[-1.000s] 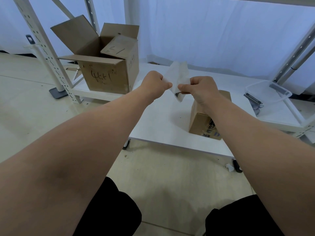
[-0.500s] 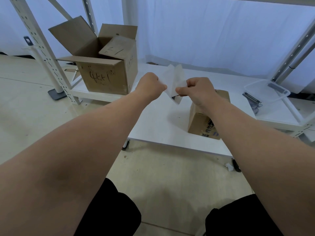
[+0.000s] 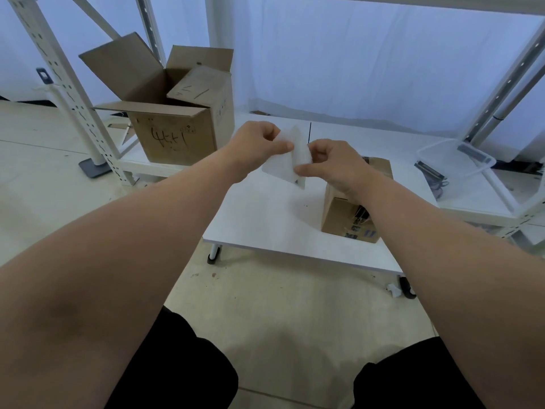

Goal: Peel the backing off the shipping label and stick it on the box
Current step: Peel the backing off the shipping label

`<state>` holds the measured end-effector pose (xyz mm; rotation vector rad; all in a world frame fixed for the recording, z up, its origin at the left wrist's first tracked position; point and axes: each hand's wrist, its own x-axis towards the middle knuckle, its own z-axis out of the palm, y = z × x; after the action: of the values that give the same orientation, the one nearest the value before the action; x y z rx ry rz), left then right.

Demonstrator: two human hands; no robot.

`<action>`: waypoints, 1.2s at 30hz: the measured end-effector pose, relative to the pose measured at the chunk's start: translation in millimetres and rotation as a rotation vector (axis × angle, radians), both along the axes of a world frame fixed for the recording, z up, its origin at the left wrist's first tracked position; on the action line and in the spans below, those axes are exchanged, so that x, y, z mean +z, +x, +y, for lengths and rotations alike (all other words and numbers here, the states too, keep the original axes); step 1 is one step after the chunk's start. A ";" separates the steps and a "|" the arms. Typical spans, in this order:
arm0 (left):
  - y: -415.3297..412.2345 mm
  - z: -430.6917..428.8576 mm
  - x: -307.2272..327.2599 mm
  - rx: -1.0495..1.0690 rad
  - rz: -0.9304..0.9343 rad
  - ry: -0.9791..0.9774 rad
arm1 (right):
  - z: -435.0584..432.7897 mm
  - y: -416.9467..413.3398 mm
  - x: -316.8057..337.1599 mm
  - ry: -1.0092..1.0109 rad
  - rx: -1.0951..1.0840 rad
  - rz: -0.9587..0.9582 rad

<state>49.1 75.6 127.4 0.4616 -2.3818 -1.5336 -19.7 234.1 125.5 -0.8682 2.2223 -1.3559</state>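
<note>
White bench (image 3: 265, 219) carries the small closed box (image 3: 342, 214), untouched. Above it, the left hand (image 3: 256, 143) and right hand (image 3: 333, 163) each pinch the shipping label (image 3: 280, 169). Its two layers have spread wider than a second ago, so peeling looks underway.

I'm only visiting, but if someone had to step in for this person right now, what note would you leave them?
Left hand: pinches the label near its top, in the air above the table.
Right hand: pinches the label's other side, where two layers seem to be parting.
Box: on the table, under the right wrist.
Done: peel apparently begun.
Left: finish peeling, stick the label on the box.
</note>
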 end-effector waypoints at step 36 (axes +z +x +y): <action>-7.9 -9.7 -14.6 0.125 -0.193 -0.420 | -7.4 -3.2 -4.1 -0.021 -0.145 0.167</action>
<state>41.2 65.8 112.8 0.6673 -2.6664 -0.9343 -22.9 226.7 121.3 -0.8713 2.4443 -1.4205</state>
